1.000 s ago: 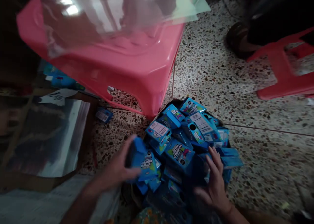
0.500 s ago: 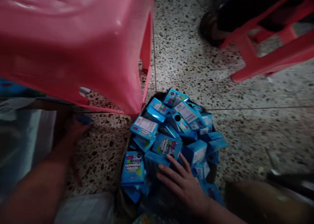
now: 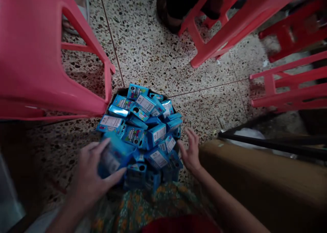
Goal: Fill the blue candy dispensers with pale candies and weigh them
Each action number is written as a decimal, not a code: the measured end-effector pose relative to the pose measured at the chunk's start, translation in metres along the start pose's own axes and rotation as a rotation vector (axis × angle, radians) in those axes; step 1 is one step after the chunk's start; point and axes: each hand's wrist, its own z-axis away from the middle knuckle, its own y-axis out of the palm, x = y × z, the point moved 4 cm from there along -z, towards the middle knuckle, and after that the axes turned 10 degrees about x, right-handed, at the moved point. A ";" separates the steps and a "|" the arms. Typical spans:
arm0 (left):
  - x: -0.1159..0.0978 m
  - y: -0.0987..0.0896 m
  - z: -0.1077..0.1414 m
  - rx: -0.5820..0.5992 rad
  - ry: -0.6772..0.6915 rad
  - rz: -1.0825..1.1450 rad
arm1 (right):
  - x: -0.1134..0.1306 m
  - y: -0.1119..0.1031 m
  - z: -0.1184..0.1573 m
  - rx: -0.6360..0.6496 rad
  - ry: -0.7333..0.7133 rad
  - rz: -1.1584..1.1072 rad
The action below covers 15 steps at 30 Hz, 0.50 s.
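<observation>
The floor point(image 3: 143, 56) is speckled terrazzo, divided by thin dark joint lines. A pink plastic stool point(image 3: 30, 56) stands at upper left; a red stool point(image 3: 204, 52) stands at upper right, beside a person's dark shoe point(image 3: 163, 13).

Container: a dark receptacle point(image 3: 122, 91) rests on the floor; only parts of its rim show. It is filled to a heap with small blue cartons point(image 3: 158, 134), stacked at mixed angles, some overhanging the edge.

Markings: one carton near the middle reads "CARAMELO MACIZO". Several others carry white label panels; their print is too small to read.

Materials: the cartons are rectangular, with glossy faces that reflect light. A green cloth with an orange floral pattern point(image 3: 153, 205) adjoins the near side of the heap. A long brown surface point(image 3: 255, 178) lies at right.

Left hand point(image 3: 92, 165): grasps a blue carton point(image 3: 113, 154) between thumb and fingers, at the left side of the heap. This carton is motion-blurred.

Right hand point(image 3: 190, 151): holds nothing; fingers parted, just beside the right side of the heap. Contact with the cartons cannot be determined.
</observation>
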 end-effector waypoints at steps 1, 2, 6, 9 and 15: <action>-0.030 0.007 0.003 -0.007 0.077 -0.049 | -0.028 -0.005 0.006 -0.036 0.183 -0.039; -0.053 0.015 0.005 0.000 0.146 -0.094 | -0.054 -0.004 0.015 -0.026 0.339 -0.105; -0.087 0.051 0.013 0.074 0.328 -0.236 | -0.111 0.017 0.054 0.034 0.652 -0.248; -0.081 0.070 0.026 0.126 0.384 -0.283 | -0.112 0.025 0.043 0.038 0.641 -0.239; -0.034 0.095 0.093 -0.099 -0.098 0.046 | -0.066 0.006 -0.119 0.043 0.197 -0.110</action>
